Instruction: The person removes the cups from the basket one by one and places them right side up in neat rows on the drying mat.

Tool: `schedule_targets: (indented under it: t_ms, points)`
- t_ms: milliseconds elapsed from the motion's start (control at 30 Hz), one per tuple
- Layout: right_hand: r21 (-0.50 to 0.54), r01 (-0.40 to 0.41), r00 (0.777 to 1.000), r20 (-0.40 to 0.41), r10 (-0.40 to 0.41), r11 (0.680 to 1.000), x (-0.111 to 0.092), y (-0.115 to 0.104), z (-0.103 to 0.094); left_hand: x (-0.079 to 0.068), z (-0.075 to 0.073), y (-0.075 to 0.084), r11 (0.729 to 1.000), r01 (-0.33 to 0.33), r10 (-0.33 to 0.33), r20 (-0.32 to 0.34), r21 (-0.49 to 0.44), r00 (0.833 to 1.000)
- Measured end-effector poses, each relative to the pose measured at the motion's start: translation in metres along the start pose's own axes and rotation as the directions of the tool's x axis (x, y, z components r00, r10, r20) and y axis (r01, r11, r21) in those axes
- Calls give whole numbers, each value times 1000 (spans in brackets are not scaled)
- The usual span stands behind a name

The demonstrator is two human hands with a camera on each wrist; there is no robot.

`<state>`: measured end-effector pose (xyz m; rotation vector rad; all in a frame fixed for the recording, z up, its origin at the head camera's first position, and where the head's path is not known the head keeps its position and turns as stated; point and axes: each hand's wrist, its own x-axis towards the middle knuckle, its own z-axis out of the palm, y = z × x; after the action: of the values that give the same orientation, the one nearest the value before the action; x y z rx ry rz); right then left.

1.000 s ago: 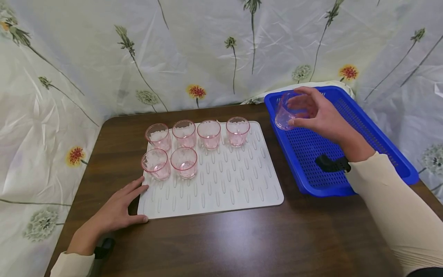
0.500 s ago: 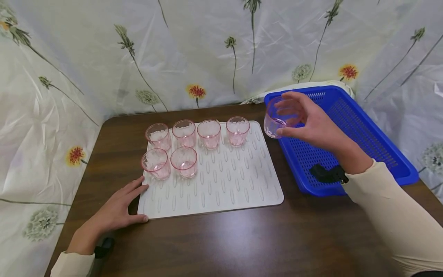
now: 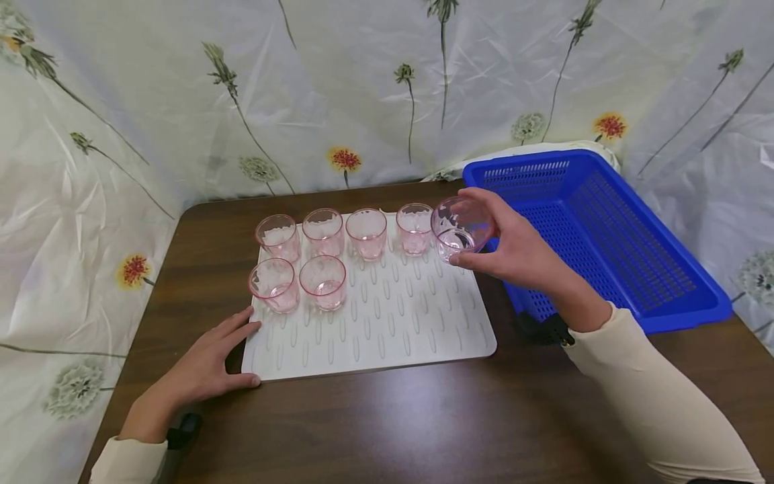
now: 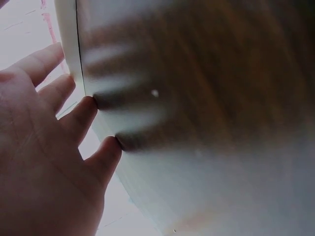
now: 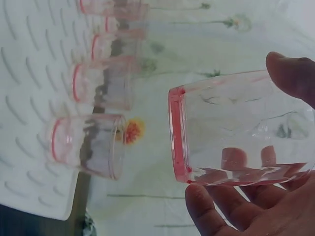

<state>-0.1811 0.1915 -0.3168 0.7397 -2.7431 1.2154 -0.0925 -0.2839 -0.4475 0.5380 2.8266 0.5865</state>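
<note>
My right hand (image 3: 523, 252) grips a clear pink drinking glass (image 3: 462, 228) between thumb and fingers. The glass is upright over the mat's back right corner; in the right wrist view its thick pink base (image 5: 177, 135) hangs above the mat. Just left of it stands another pink glass (image 3: 414, 232), last of a back row of several. Two more, including a front-row glass (image 3: 323, 286), stand nearer me. With fingers spread, my left hand (image 3: 199, 366) rests at the left edge of the white ribbed mat (image 3: 375, 336); its fingertips touch the tabletop there in the left wrist view.
A blue perforated plastic basket (image 3: 641, 269) stands to the right of the mat, and no glass shows inside it. The dark wooden table (image 3: 375, 430) extends in front. A flower-printed sheet (image 3: 363, 87) hangs behind the table and at both sides.
My right hand has carried the glass leftward and toward me, from above the basket to over the mat's back right corner. The left hand and the standing glasses have stayed put.
</note>
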Motion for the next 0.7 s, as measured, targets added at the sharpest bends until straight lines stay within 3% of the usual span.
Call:
schedule_targets:
  t_ms: [300, 700]
  points:
    - [-1, -2, 1000, 10, 2, 1000, 4, -5, 22, 1, 0, 1, 1000, -2, 2, 3, -6, 1000]
    - [46, -28, 999, 25, 27, 999, 4, -6, 35, 0, 1, 0, 1000, -2, 2, -4, 0, 1000]
